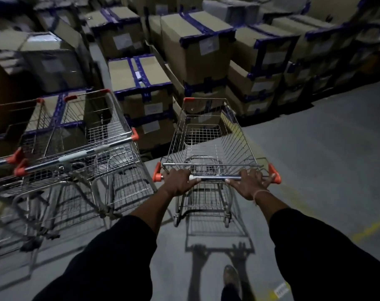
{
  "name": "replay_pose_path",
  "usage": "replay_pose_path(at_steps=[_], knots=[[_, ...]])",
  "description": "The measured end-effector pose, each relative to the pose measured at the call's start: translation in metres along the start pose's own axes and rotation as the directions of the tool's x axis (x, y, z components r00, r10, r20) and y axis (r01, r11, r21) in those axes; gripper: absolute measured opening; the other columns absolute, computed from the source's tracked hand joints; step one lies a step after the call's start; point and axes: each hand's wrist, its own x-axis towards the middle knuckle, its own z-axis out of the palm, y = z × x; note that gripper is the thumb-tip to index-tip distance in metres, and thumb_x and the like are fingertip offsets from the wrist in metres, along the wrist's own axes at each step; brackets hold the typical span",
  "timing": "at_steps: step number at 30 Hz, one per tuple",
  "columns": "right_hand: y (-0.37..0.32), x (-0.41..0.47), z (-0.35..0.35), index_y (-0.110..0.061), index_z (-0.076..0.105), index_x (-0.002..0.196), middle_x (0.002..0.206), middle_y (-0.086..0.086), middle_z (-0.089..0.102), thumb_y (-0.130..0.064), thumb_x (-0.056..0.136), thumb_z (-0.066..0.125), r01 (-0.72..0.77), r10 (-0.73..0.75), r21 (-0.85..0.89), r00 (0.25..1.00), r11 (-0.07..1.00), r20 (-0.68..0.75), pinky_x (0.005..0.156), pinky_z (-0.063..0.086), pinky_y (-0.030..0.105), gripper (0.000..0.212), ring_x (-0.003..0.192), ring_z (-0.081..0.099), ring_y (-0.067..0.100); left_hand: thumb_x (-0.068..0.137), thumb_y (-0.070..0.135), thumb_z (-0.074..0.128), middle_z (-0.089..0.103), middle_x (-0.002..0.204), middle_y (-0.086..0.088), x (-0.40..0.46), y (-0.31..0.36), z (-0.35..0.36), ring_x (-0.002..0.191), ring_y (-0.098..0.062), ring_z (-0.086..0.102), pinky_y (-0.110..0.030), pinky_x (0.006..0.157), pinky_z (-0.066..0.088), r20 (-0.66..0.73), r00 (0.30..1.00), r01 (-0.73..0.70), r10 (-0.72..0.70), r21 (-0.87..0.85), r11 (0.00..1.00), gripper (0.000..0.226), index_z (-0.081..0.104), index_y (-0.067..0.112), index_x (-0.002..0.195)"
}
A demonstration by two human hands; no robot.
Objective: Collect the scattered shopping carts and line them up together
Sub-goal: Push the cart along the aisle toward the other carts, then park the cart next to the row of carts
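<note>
A: Grey concrete floor (315, 159) is seen, dim, with a yellow painted line (369, 230) at the right. Stacks of cardboard boxes (195, 51) sealed with blue tape are piled along the back and the left.

B: Where is the cart?

A: One wire cart (208, 140) is placed centre frame, nose pointed at the boxes, basket empty. Its handle bar (215, 177) is capped in orange at both ends.

B: Hands?

A: Left hand (177, 181) is wrapped over the bar near the left orange cap; right hand (248, 185) is wrapped over it near the right cap. Both are closed on the bar, well apart. A thin band (260, 193) is worn on the right wrist (dark sleeves are seen on both arms).

B: Other carts?

A: Two more carts (76, 137) are parked to the left, side by side and angled, orange caps on the handles. A gap is left between them and the held cart; exact contact between those two cannot be told, since that side is blurred.

B: Anything else?

A: A shoe (231, 276) is seen on the floor at the bottom, beside the shadow cast by the cart and arms.
</note>
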Motion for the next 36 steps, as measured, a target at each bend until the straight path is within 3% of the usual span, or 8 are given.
replay_pose_path(at_steps=[4, 9, 18, 23, 25, 27, 31, 36], knots=[[0.006, 0.056, -0.026, -0.027, 0.039, 0.15, 0.166, 0.015, 0.024, -0.093, 0.085, 0.024, 0.074, -0.074, -0.035, 0.997, 0.997, 0.003, 0.113, -0.009, 0.079, 0.093, 0.155, 0.015, 0.042, 0.078, 0.099, 0.008, 0.074, 0.107, -0.011, 0.055, -0.005, 0.011, 0.111, -0.043, 0.063, -0.061, 0.102, 0.041, -0.062, 0.993, 0.093, -0.098, -0.072, 0.993, 0.089, 0.057, 0.027, 0.096], [0.008, 0.117, -0.048, -0.026, 0.038, 0.151, 0.167, 0.015, 0.022, -0.093, 0.085, 0.024, 0.173, -0.172, -0.068, 0.985, 0.983, 0.02, 0.113, -0.009, 0.078, 0.095, 0.156, 0.011, 0.041, 0.078, 0.099, 0.004, 0.073, 0.104, -0.01, 0.102, -0.013, 0.019, 0.109, -0.042, 0.064, -0.063, 0.101, 0.042, -0.034, 0.973, 0.221, -0.228, -0.149, 0.964, 0.094, 0.059, 0.025, 0.097], [-0.024, 0.173, -0.078, -0.025, 0.036, 0.153, 0.168, 0.016, 0.02, -0.09, 0.088, 0.025, 0.297, -0.294, -0.144, 0.955, 0.944, 0.045, 0.114, -0.011, 0.078, 0.093, 0.157, 0.01, 0.041, 0.08, 0.097, 0.003, 0.053, 0.078, -0.001, 0.124, -0.028, 0.005, 0.099, -0.043, 0.063, -0.065, 0.095, 0.045, -0.103, 0.947, 0.275, -0.305, -0.235, 0.932, 0.076, 0.039, 0.031, 0.074], [-0.057, 0.196, -0.081, -0.025, 0.036, 0.156, 0.169, 0.016, 0.021, -0.093, 0.085, 0.021, 0.352, -0.351, -0.148, 0.936, 0.924, 0.032, 0.112, -0.014, 0.079, 0.1, 0.157, 0.008, 0.042, 0.083, 0.093, 0.01, 0.067, 0.097, -0.015, 0.116, -0.028, -0.027, 0.099, -0.033, 0.06, -0.05, 0.098, 0.043, -0.116, 0.939, 0.297, -0.323, -0.193, 0.935, 0.089, 0.055, 0.016, 0.09], [-0.071, 0.204, -0.081, -0.024, 0.033, 0.158, 0.17, 0.016, 0.019, -0.094, 0.084, 0.02, 0.373, -0.371, -0.14, 0.928, 0.917, 0.043, 0.112, -0.014, 0.079, 0.102, 0.158, 0.006, 0.042, 0.098, 0.074, 0.032, 0.068, 0.114, -0.017, 0.116, -0.036, -0.031, 0.117, -0.034, 0.055, -0.052, 0.109, 0.034, -0.125, 0.932, 0.32, -0.341, -0.162, 0.933, 0.07, 0.062, 0.011, 0.108], [-0.085, 0.209, -0.081, -0.024, 0.031, 0.158, 0.169, 0.016, 0.019, -0.094, 0.084, 0.021, 0.387, -0.384, -0.137, 0.922, 0.912, 0.048, 0.112, -0.016, 0.078, 0.102, 0.157, 0.007, 0.041, 0.101, 0.071, 0.034, 0.068, 0.123, -0.015, 0.12, -0.053, -0.031, 0.131, -0.039, 0.049, -0.058, 0.111, 0.029, -0.119, 0.922, 0.351, -0.368, -0.14, 0.926, 0.064, 0.062, 0.017, 0.121], [-0.101, 0.216, -0.078, -0.023, 0.036, 0.153, 0.162, 0.017, 0.028, -0.094, 0.084, 0.023, 0.395, -0.396, -0.154, 0.918, 0.906, 0.021, 0.112, -0.014, 0.079, 0.099, 0.154, 0.015, 0.041, 0.085, 0.093, 0.01, 0.069, 0.119, -0.013, 0.124, -0.081, -0.022, 0.128, -0.044, 0.053, -0.069, 0.109, 0.034, -0.075, 0.905, 0.408, -0.418, -0.122, 0.905, 0.087, 0.058, 0.024, 0.11], [-0.103, 0.216, -0.075, -0.025, 0.036, 0.154, 0.164, 0.017, 0.027, -0.096, 0.082, 0.02, 0.392, -0.394, -0.145, 0.919, 0.908, 0.016, 0.112, -0.012, 0.08, 0.102, 0.155, 0.013, 0.041, 0.101, 0.07, 0.034, 0.066, 0.128, -0.012, 0.121, -0.07, -0.03, 0.136, -0.041, 0.045, -0.063, 0.112, 0.025, -0.107, 0.901, 0.412, -0.421, -0.092, 0.906, 0.061, 0.061, 0.018, 0.118]])
